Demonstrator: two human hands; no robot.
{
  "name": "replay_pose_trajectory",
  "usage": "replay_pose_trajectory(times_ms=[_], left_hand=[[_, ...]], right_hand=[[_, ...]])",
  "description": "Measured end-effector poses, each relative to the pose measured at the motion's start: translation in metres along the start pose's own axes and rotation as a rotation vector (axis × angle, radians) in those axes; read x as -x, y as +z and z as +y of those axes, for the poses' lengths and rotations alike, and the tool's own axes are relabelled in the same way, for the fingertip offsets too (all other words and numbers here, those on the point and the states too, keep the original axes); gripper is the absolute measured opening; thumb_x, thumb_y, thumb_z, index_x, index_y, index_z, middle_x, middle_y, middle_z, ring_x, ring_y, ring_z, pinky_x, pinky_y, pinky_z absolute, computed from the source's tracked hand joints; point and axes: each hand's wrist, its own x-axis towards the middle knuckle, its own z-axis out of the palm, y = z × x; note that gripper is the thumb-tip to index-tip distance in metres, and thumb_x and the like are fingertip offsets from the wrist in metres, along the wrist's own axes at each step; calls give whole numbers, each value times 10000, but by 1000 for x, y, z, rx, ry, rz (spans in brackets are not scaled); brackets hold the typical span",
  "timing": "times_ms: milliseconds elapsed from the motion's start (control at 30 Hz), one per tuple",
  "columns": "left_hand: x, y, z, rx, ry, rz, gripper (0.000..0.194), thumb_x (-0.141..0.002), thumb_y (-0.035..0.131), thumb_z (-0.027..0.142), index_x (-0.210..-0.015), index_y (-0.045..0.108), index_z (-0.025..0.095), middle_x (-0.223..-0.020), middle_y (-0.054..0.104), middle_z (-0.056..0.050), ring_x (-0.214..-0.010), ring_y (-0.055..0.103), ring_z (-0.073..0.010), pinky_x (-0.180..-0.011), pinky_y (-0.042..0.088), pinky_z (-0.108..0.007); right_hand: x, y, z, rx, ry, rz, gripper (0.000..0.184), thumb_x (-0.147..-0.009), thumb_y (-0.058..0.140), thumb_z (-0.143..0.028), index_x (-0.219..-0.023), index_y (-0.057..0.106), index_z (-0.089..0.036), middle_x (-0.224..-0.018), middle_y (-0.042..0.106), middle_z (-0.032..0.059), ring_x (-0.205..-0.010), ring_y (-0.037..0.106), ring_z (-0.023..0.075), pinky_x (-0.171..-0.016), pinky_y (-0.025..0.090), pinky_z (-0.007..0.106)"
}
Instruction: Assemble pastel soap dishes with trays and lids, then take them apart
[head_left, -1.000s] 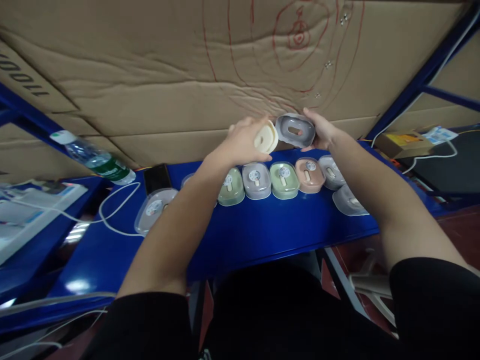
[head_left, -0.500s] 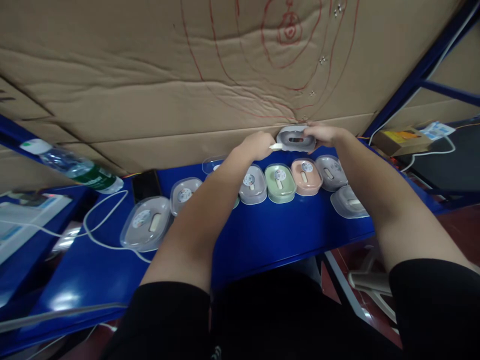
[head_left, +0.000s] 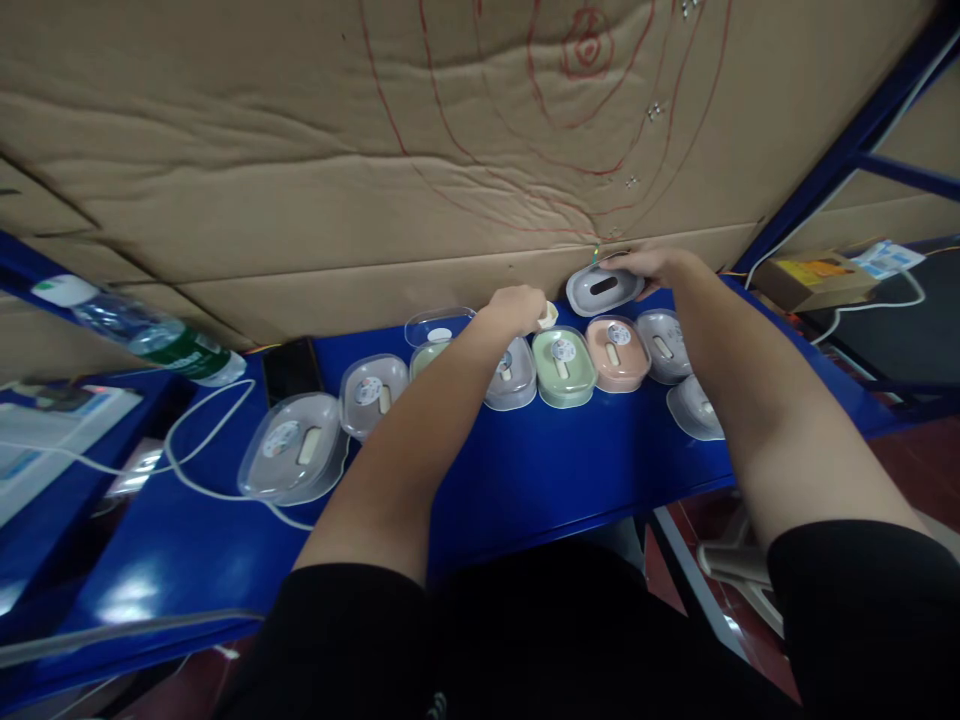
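I see the tray (head_left: 604, 302) as smooth, matt plastic, the box covers (head_left: 564, 372) as clear, shiny plastic, the bench (head_left: 525, 480) smooth and glossy, the wall (head_left: 262, 210) creased cardboard, the sleeves (head_left: 352, 640) matt cloth.

Legible text: none. Round stickers (head_left: 563, 350) on lidded boxes (head_left: 566, 388) and green label (head_left: 185, 353) on bottle (head_left: 112, 314) are showing print too blurred to read.

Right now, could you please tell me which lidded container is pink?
The container immediately right of the fully visible green one; it alone is pink among greys and greens.
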Motion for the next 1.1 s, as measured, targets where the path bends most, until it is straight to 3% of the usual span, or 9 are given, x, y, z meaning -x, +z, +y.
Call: replay_pose_trajectory(times_ms=[167,267,367,500,700,800,933,1033,1100], left_hand=[[1,2,3,-91,-92,-18,361,-811,744,140,-1138,873,225,-1218,838,-177,-1166,787,-384,-927,589,-438],[2,-2,3,-91,-95,-20,375,-846,739,196,-1197,865,232,-1237,839,-165,-1171,783,-373,-934,590,-434],[9,-8,0,-35,-82,62,424,-933,700,272,-1339,818,244,-1386,798,-148,-1274,748,-362,-1019,578,-459],[28,-17,-6,79,-70,200,430,-1009,671,379,-1396,782,229,-1453,772,-127,-1342,718,-336,-1085,558,-448],[70,-28,-19,196,-82,389,452,-990,714,410,-1399,776,227,-1433,782,-106,-1249,750,-302,-1103,565,-418],[89,-34,-28,245,-109,501,423,-1014,672,402,-1386,772,226,-1398,789,-99,-1225,742,-278,-1102,571,-404],[108,-38,-31,277,-142,644,405,-1054,603,404,-1378,759,220,-1329,805,-91,-1179,740,-252,-1080,574,-378],[122,-31,-23,263,-159,637,423,-1056,595,430,-1382,757,213,-1370,784,-102,-1202,733,-274,-1100,557,-413],[133,-22,-16,210,-187,597,449,-1050,608,474,-1383,761,215,-1402,766,-114,-1277,702,-322,-1147,521,-479]], right_hand=[[-3,4,9,144,10,101,308,-881,905,-394,-1037,752,-177,-1061,787,143,-1081,756,366,-809,701,525],[-2,8,9,428,20,131,355,-862,909,-489,-941,756,-178,-968,777,147,-1044,761,353,-893,694,545],[0,14,6,623,-1,117,407,-876,871,-548,-895,762,-155,-900,776,136,-1011,769,311,-968,668,512],[3,29,2,638,-48,137,373,-818,911,-505,-778,718,-188,-829,763,131,-1051,772,356,-989,634,507],[19,49,-10,555,-139,168,336,-775,948,-355,-725,643,-226,-820,758,137,-1210,721,359,-1008,572,407],[33,49,-21,651,-150,207,361,-853,902,-457,-805,672,-182,-947,779,195,-1229,709,384,-1058,551,470],[60,48,-42,685,-225,310,475,-957,786,-557,-1054,717,-97,-1278,742,289,-1352,645,437,-1145,497,560],[91,58,-58,555,-358,358,465,-959,765,-554,-1154,752,-132,-1311,754,239,-1323,671,446,-1139,524,578],[116,73,-64,422,-514,310,478,-948,772,-543,-1245,759,-168,-1290,776,185,-1287,698,420,-1135,542,551]])
